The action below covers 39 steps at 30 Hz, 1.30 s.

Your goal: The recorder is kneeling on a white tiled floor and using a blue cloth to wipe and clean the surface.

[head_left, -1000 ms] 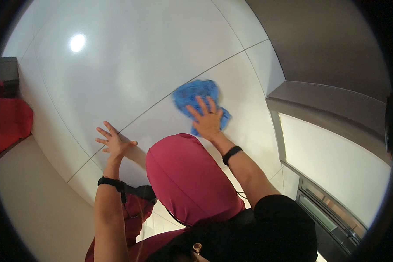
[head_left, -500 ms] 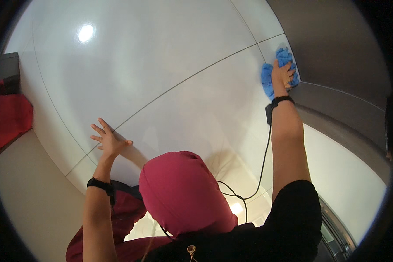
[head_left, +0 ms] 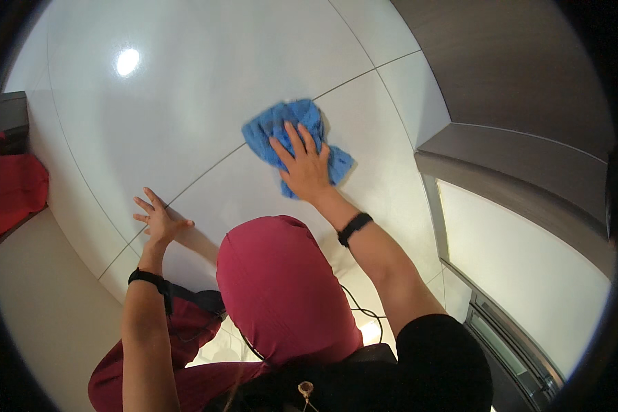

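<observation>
A crumpled blue cloth (head_left: 271,130) lies on the glossy white tiles (head_left: 206,103), across a dark joint between them. My right hand (head_left: 307,165) holds it down from above, fingers somewhat spread over the fabric; the palm's underside is hidden. Part of the cloth sticks out to the right, beside the wrist. To the left, my left hand (head_left: 159,221) rests on the tiles with its fingers apart and nothing in it. Each wrist wears a black band. Between my arms is a rounded shape in dark pink fabric (head_left: 281,281), perhaps my knee.
A dark brown panel (head_left: 508,69) with a low ledge (head_left: 515,178) borders the tiles on the right. Below it is a pale lit surface (head_left: 515,247). At the far left sits a red object (head_left: 17,192) under a grey one. Black cable (head_left: 367,312) runs near my right arm.
My right hand has brought the blue cloth leftward, from the base of the dark panel to the middle of the tiles. My left hand has stayed almost in place.
</observation>
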Tool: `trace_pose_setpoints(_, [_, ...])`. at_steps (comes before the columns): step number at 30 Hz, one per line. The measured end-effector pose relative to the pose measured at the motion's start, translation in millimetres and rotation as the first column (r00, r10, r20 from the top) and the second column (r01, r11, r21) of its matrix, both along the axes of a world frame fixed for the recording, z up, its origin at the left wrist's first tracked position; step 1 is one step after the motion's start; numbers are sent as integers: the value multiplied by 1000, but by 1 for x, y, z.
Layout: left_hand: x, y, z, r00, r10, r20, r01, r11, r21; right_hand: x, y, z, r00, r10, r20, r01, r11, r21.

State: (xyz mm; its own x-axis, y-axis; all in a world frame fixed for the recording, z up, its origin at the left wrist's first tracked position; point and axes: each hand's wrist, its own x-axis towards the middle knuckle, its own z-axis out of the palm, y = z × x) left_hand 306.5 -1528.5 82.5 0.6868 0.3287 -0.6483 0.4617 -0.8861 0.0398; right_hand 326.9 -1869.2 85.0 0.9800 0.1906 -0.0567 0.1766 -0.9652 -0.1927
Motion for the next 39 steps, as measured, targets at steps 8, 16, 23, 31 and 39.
trace_pose_setpoints(8, [-8, 9, -11, 998, -14, 65, 13, 1000, 5, -5, -176, -34, 814, -531, 237, 570, 809, -142])
trace_pose_setpoints(16, [-2, 5, -2, 1000, 18, 21, -17, 999, -40, 87, -242, -22, 389, -917, 90, 910, 367, -195])
trace_pose_setpoints(23, [-10, 17, -4, 999, 33, 38, -31, 998, -56, 78, -152, -24, 711, -693, 119, 695, 667, -269])
trace_pose_setpoints(31, [0, 6, -3, 998, 19, -63, -22, 999, -45, 39, 59, -25, 966, -243, 87, 257, 936, -242])
trace_pose_setpoints(39, [-16, 36, -8, 995, -80, 61, 93, 963, -255, 38, 168, -37, 983, -181, 26, 181, 944, -277])
